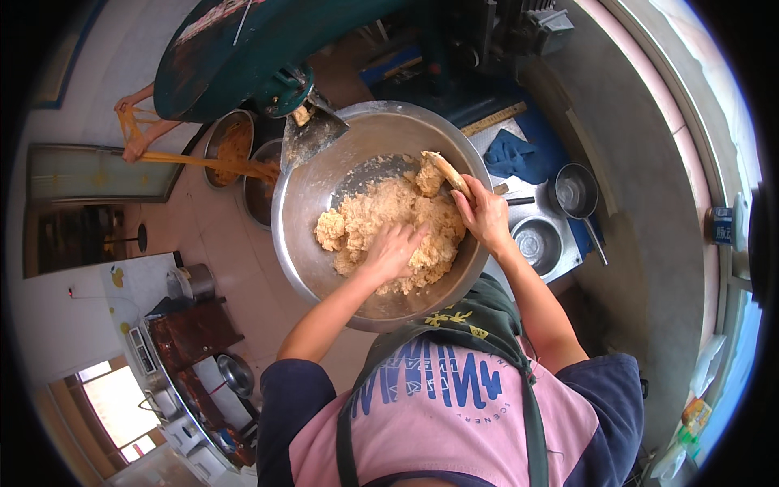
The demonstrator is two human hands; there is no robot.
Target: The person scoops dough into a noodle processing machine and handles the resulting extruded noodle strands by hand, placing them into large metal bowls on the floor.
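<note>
A large steel mixing bowl [302, 243] is in front of me, with crumbly, pale yellow dough [365, 219] heaped in it. My left hand [395, 250] lies on the dough, fingers apart and their tips partly sunk in. At the bowl's right side, my right hand [484, 213] is closed round a pale, flat stick-like tool [446, 172], its exact kind unclear. A lump of dough [428, 180] hangs by the tool's end, inside the bowl. Over the far left rim juts a dough-smeared metal mixer paddle [312, 134], apart from both hands.
A dark green mixing machine [235, 65] overhangs the far left. Beyond it, another person's hands [136, 146] stretch a long orange-yellow strand [195, 159] over metal bowls [217, 174]. To the right are a blue cloth [510, 154], a saucepan [574, 192] and a small metal bowl [539, 245].
</note>
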